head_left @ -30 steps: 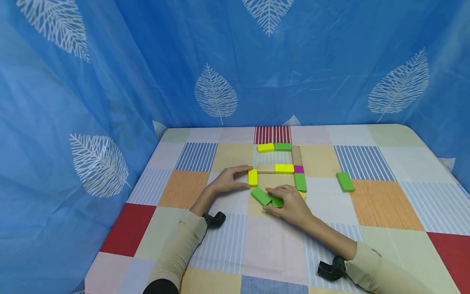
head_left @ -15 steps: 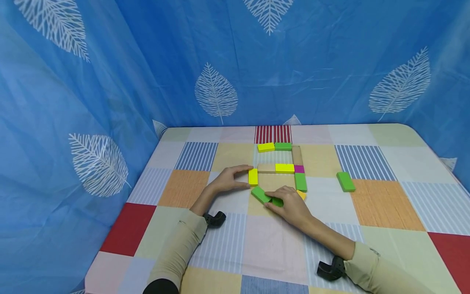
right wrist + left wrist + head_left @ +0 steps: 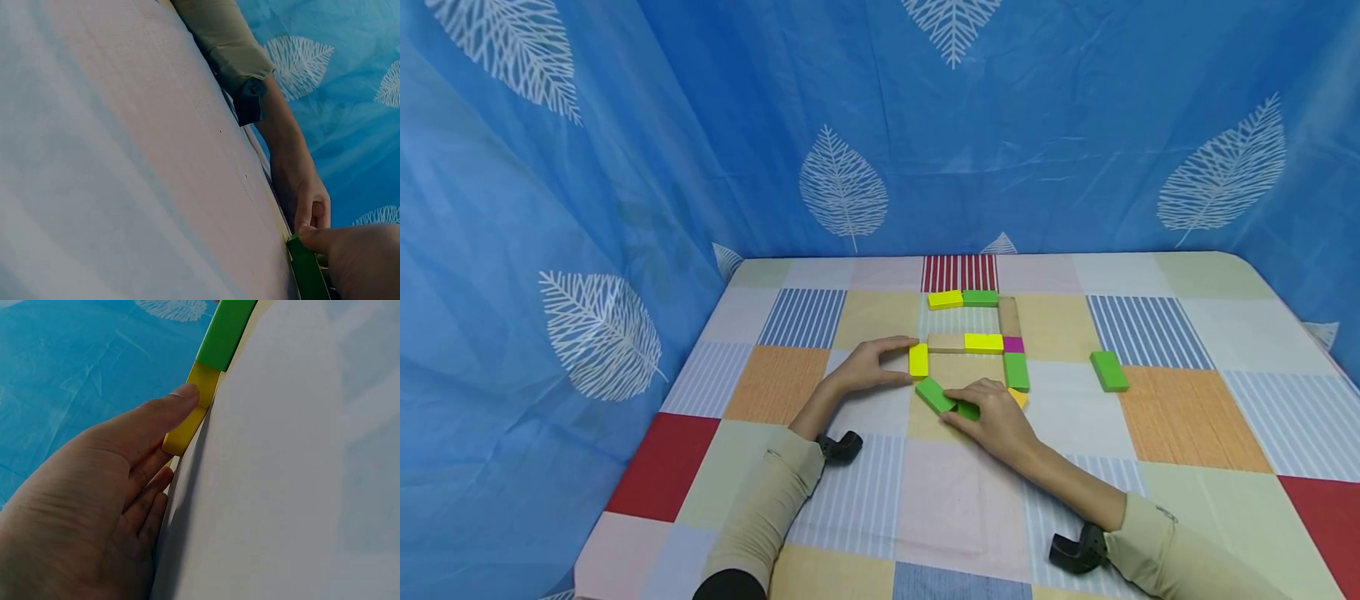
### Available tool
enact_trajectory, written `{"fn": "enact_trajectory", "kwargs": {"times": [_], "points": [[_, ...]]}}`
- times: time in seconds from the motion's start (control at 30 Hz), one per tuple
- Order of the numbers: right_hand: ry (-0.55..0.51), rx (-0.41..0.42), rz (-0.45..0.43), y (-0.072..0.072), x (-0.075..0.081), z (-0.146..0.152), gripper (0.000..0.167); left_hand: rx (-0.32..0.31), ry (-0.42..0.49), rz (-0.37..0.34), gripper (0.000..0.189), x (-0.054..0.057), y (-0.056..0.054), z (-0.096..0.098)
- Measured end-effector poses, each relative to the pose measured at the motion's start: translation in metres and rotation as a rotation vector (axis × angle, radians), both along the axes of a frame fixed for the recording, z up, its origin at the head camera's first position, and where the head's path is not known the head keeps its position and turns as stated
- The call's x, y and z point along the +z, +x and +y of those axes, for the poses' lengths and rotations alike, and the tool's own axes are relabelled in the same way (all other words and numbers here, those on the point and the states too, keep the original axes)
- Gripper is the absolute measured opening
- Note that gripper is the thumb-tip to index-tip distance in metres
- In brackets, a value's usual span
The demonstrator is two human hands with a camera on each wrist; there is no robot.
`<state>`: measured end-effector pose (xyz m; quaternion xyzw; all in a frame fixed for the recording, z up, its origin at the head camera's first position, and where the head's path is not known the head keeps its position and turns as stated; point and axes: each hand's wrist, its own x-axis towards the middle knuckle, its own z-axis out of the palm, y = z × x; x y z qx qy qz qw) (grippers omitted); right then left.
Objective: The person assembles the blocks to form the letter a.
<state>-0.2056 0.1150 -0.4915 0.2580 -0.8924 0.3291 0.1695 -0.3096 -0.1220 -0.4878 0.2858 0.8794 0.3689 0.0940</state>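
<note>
My left hand [image 3: 868,368] pinches a yellow block [image 3: 919,362] lying on the cloth, forefinger at its far end and thumb at its near end. The left wrist view shows that thumb pressed on the yellow block [image 3: 186,432], with a green block [image 3: 225,334] against its end. Just right of the left hand, a slanted green block [image 3: 935,396] lies near the yellow one. My right hand [image 3: 996,418] pinches another green block [image 3: 967,411] at the slanted block's lower end; its fingers partly cover it. An orange-yellow block [image 3: 1018,398] peeks out behind the right hand.
Beyond the hands, flat blocks form joined rows: pale wood [image 3: 946,343], yellow [image 3: 983,343], magenta [image 3: 1013,345], green [image 3: 1017,372], upright pale wood [image 3: 1009,317], then green [image 3: 981,298] and yellow [image 3: 945,300] at the back. A lone green block [image 3: 1109,372] lies right. Patchwork cloth [image 3: 962,483] covers the table.
The right hand's fingers have shifted slightly at the green block, which stays by the slanted one. The left hand holds its place on the yellow block.
</note>
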Motion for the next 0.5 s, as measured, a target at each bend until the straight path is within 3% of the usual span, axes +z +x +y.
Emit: {"fn": "enact_trajectory", "kwargs": {"times": [0.5], "points": [[-0.013, 0.011, 0.015, -0.0005, -0.002, -0.0001, 0.035, -0.018, 0.009, 0.019, 0.064, -0.0017, -0.0004, -0.0012]]}}
